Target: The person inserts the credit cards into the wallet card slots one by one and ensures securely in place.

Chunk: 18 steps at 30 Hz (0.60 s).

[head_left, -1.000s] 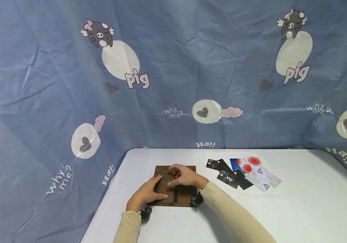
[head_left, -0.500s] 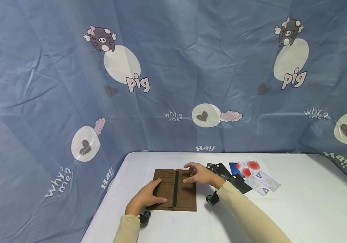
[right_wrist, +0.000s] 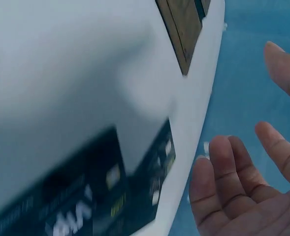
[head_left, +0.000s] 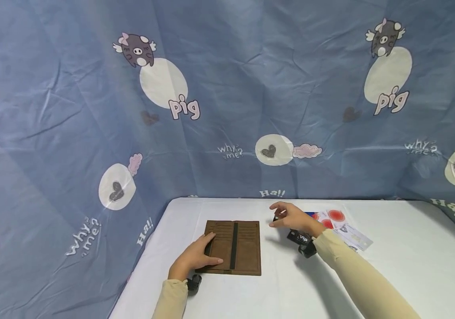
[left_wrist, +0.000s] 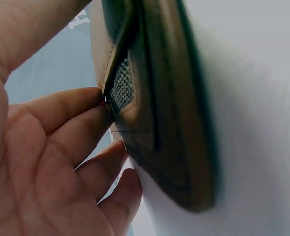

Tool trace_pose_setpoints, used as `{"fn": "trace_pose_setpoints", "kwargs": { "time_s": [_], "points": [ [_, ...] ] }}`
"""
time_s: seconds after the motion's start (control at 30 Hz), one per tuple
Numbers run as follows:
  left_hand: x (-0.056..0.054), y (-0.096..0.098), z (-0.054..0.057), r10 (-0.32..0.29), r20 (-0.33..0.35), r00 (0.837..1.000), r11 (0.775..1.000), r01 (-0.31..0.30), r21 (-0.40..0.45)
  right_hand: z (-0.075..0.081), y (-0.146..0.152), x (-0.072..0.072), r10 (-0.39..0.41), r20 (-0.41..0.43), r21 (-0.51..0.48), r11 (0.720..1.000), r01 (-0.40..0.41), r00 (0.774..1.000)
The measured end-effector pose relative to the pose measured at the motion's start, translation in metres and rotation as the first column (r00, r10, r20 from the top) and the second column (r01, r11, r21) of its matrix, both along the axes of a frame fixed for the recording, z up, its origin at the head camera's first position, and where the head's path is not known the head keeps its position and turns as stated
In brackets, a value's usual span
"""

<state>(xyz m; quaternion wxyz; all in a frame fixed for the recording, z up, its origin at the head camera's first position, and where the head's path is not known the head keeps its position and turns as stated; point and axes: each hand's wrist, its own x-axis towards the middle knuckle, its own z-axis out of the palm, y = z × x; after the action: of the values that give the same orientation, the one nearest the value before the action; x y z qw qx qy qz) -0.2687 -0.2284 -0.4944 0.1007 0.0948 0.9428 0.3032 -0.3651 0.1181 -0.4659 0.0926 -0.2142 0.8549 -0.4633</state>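
Observation:
A brown bifold wallet (head_left: 247, 252) lies spread flat on the white table, with card slots and a dark strip down its middle. My left hand (head_left: 197, 257) rests on its left side, thumb and fingers spread apart. In the left wrist view, fingertips (left_wrist: 98, 93) touch the wallet's edge (left_wrist: 145, 113) beside a grey woven patch. My right hand (head_left: 295, 219) hovers over the black cards, holding nothing, its fingers loosely bent. In the right wrist view, a black card (right_wrist: 80, 191) with pale lettering lies below that hand (right_wrist: 253, 191).
Right of the black VIP card (head_left: 300, 237) lie red-and-white cards (head_left: 336, 215) and silver cards (head_left: 356, 237), partly covered by my right forearm. A blue patterned cloth (head_left: 227, 88) hangs behind the table (head_left: 410, 266).
My right hand has moved off the wallet, rightward to above the black cards, uncovering the wallet's right half. My left hand has stayed on the wallet's left side.

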Motion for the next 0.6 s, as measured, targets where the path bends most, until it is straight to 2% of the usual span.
{"fn": "trace_pose_setpoints", "kwargs": {
  "time_s": [0.17,0.37,0.6],
  "points": [
    [-0.001,0.000,-0.001,0.014,0.004,1.000,1.000,-0.014,0.000,0.006,0.027,0.002,-0.044,0.008,0.019,0.999,0.043,0.999],
    [-0.002,0.002,-0.005,0.000,0.005,1.000,1.000,-0.001,0.002,0.008,0.061,0.006,-0.099,0.019,0.054,0.994,0.098,0.995],
    [0.000,0.002,-0.004,0.016,-0.011,1.000,1.000,-0.016,-0.007,0.010,0.084,0.007,-0.115,0.004,0.061,0.991,0.115,0.993]
  ]
}}
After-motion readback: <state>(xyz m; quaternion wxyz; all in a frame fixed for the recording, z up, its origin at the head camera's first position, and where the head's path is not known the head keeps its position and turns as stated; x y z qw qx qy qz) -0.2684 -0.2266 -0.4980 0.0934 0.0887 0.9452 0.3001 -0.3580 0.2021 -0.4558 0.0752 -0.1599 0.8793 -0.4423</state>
